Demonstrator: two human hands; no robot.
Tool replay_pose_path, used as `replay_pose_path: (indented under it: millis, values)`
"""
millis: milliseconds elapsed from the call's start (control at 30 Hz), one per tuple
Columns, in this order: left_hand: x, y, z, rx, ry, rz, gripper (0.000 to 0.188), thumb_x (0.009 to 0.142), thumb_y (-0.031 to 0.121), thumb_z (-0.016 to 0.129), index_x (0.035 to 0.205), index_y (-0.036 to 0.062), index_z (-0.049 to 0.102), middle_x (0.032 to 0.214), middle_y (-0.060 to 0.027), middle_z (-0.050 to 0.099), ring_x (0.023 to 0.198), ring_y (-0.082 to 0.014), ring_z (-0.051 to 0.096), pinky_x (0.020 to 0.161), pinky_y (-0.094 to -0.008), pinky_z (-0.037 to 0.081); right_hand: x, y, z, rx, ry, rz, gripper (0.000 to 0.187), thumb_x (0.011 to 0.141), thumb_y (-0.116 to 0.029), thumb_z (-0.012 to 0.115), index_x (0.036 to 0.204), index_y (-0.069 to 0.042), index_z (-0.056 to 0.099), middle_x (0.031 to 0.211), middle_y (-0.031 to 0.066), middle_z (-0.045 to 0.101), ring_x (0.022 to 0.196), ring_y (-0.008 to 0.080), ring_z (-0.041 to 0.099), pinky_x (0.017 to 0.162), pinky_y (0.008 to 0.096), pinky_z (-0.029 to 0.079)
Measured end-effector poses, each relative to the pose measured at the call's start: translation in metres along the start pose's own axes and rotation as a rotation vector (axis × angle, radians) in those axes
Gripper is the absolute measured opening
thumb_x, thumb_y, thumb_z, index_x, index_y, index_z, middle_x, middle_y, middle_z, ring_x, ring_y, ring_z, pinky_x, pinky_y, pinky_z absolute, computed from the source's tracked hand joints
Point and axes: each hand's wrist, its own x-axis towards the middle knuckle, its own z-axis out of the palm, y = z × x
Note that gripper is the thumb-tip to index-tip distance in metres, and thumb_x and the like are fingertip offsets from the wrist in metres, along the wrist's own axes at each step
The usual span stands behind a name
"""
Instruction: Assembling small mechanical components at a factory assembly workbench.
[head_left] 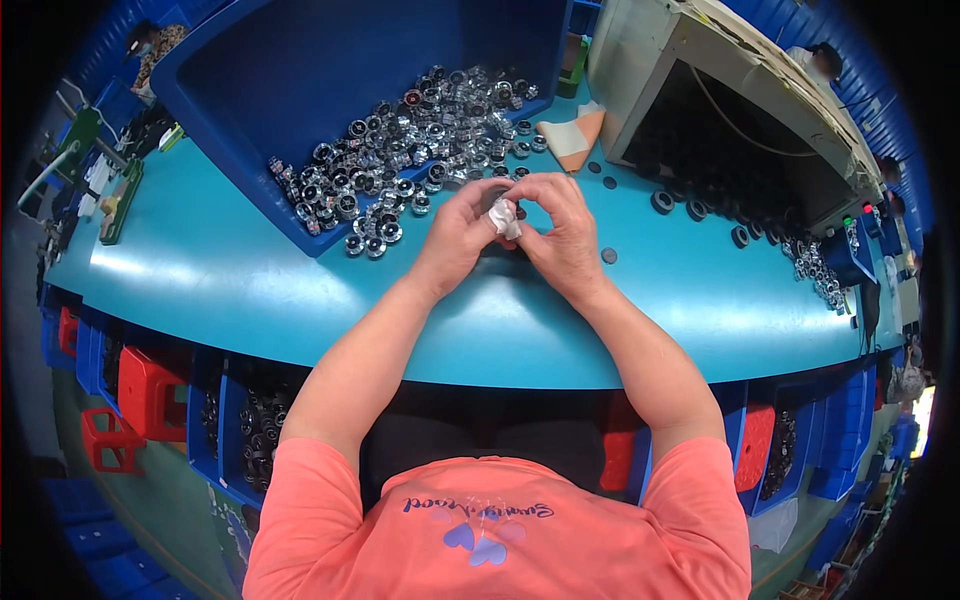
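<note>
My left hand (458,238) and my right hand (562,232) meet over the teal table, fingers closed. Between them is a small dark round piece (492,199), largely covered by my fingers; its exact kind cannot be made out. The fingers of my left hand curl around it. A crumpled white cloth or tissue (504,219) is pinched by my right hand and lies against the dark piece. Just beyond the hands, many small chrome-and-black toy-like wheels (430,135) spill out of a tilted blue bin (250,110) onto the table.
A pale box (640,70) with an open dark front stands at right, black rings (697,210) before it. Small dark discs (609,256) and an orange-and-white cloth (573,138) lie nearby. Blue bins (235,415) and red stools (148,392) are below the table edge.
</note>
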Motion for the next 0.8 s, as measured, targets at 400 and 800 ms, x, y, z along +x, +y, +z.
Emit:
replay_pose_path:
  millis: [400,800]
  values:
    - [-0.007,0.006,-0.003,0.083,0.085,0.013,0.024,0.102,0.012,0.058,0.126,0.0073,0.061,0.096,-0.0023,0.066,0.073,-0.0083,0.06,0.062,-0.0232,0.052,-0.01,0.02,0.006,0.633,-0.213,0.418,0.034,0.088,-0.01,0.075,0.121,-0.005,0.072,0.115,0.0072,0.065,0.091,0.0111,0.066,0.072,0.0255,0.052]
    - [-0.001,-0.008,-0.005,0.099,0.1,0.074,0.023,0.103,0.013,0.056,0.126,0.011,0.062,0.095,0.0013,0.064,0.07,-0.0056,0.057,0.059,-0.0224,0.05,-0.006,0.004,0.003,0.402,-0.134,0.436,0.029,0.088,-0.01,0.075,0.117,-0.009,0.076,0.103,0.0059,0.069,0.087,0.0128,0.064,0.076,0.026,0.052]
